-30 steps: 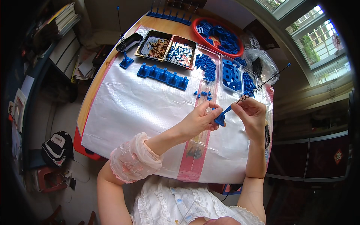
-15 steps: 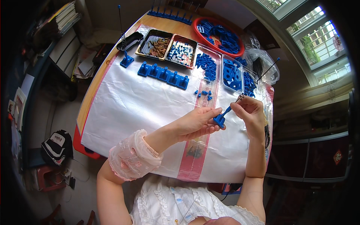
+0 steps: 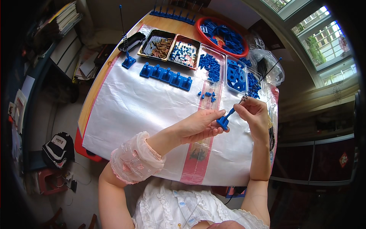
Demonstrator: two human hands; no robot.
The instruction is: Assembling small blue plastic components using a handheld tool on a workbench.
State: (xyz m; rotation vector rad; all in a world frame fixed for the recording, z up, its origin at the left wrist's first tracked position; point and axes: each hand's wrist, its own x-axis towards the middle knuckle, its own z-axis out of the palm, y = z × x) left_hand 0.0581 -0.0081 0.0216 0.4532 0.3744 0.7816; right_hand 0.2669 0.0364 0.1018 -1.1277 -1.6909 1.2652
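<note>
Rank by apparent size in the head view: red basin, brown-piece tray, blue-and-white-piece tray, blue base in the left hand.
1. Red basin: clearly largest.
2. Brown-piece tray and blue-and-white-piece tray: look alike, so not ranked.
3. Blue base in the left hand: smallest, though partly covered.

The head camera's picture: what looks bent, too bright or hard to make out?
In the head view, the table edge curves and the corners fall black; the window glares white in places; the silvery mat shines unevenly; the black wire above the right hand is hard to follow past blue parts.
</note>
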